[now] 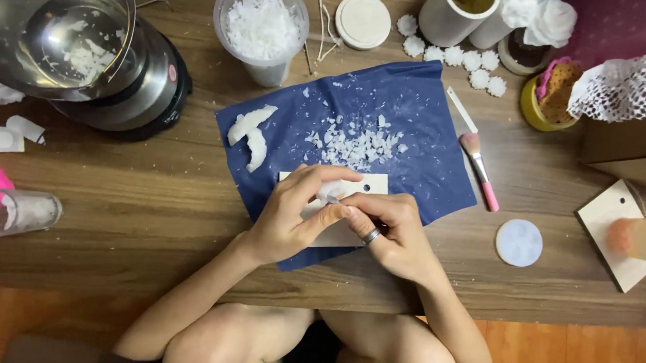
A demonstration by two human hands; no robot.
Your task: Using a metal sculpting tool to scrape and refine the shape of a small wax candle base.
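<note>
My left hand (pixel 295 216) and my right hand (pixel 392 233) meet over a white card (pixel 371 184) that lies on a dark blue sheet (pixel 423 125). Together their fingertips pinch a small white wax piece (pixel 330 192) just above the card. A ring sits on a finger of my right hand. A pile of white wax flakes (pixel 358 146) is spread on the sheet just beyond the hands. Two larger curved white wax chunks (pixel 250 134) rest at the sheet's left corner.
A steel melting pot (pixel 73 54) stands at the back left, a clear cup of wax flakes (pixel 262 26) behind the sheet. A pink brush (pixel 478 170), a round white disc (pixel 518 243), small white flower shapes (pixel 471 59), a white round lid (pixel 362 21) and a clear cup (pixel 15 212) lie around.
</note>
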